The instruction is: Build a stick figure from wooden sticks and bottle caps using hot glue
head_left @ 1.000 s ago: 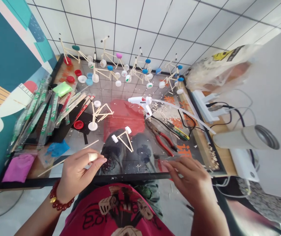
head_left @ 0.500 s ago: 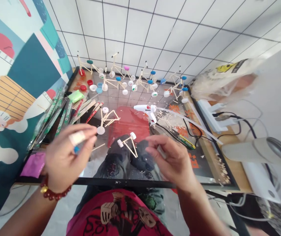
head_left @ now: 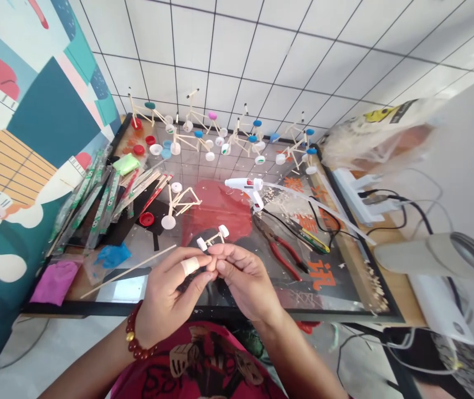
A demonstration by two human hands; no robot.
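My left hand (head_left: pixel 174 296) and right hand (head_left: pixel 245 280) meet, fingers curled; whether they grasp anything I cannot tell; just beyond, the wooden frame (head_left: pixel 214 239) with round white caps (head_left: pixel 223 231) sits partly hidden on smooth glass (head_left: pixel 345 291), open toward the pliers (head_left: pixel 272 238); straight black edge (head_left: pixel 96 310) below.

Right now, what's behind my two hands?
Beyond the left hand and right hand, part of a stick frame with two white discs shows. The fingers cover its near end; whether they touch it can't be seen.
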